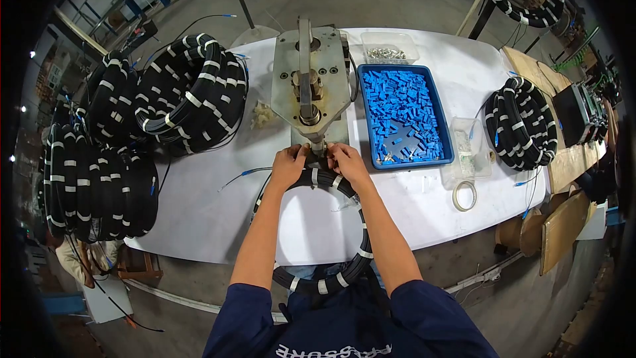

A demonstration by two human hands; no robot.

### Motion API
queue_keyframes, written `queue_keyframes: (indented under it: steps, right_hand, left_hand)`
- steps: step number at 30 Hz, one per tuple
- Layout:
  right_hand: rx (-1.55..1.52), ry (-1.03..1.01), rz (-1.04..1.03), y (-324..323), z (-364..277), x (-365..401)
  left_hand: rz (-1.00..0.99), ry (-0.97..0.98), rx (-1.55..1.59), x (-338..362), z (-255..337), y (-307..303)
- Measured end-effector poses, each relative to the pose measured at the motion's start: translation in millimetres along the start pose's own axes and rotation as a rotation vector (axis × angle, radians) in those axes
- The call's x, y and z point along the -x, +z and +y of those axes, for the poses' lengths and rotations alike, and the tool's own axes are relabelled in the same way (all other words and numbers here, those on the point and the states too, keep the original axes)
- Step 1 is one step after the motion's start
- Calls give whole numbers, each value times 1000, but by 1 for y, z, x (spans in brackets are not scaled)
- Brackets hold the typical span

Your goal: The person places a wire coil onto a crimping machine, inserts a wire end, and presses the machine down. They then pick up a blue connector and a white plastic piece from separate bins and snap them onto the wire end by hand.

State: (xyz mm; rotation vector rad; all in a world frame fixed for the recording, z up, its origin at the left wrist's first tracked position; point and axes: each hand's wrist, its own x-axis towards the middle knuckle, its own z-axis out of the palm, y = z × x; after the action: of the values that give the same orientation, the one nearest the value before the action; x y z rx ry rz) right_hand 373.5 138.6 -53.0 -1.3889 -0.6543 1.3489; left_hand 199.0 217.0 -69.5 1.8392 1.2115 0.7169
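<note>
Both of my hands are at the lower tip of a metal press (311, 79) in the middle of the white table. My left hand (289, 164) is closed, fingers pinched together just left of the press tip. On the tip's other side, my right hand (347, 161) is also closed in a pinch. What the fingers hold is too small and too hidden to make out. A coil of black cable (361, 262) with white tape bands lies below my hands, reaching over the table edge to my body. A loose cable end with a blue sleeve (255, 171) sticks out left.
A blue tray (442, 134) of small blue pieces stands right of the press, with a clear box of metal parts (386, 53) behind it. A tape roll (464, 195) lies near a clear container (464, 159). Taped cable coils (192, 93) pile up left; another coil (521, 124) sits right.
</note>
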Motion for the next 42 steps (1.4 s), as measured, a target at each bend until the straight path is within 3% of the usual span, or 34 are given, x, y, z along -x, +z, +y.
queue_keyframes:
  steps: [10, 13, 15, 18, 28, 33, 42]
  right_hand:
    - [43, -53, 21, -2, 12, -4]
    - [-69, -155, 41, 0, 10, 2]
    - [289, -461, 152, 3, 5, 10]
    - [429, -425, 148, 0, 5, 8]
    - [361, -492, 176, 2, 7, 7]
    - [493, -580, 222, 4, 6, 8]
    - [562, -540, 263, 5, 4, 11]
  left_hand:
    - [5, -12, 4, -1, 1, 0]
    - [4, -19, 45, -4, -11, 5]
    - [11, -16, 90, -3, -13, 5]
    - [21, 40, 74, 2, 4, -1]
    - [43, 43, 19, 1, 2, 1]
    - [25, 4, 15, 1, 4, 0]
    - [6, -11, 6, 3, 11, -3]
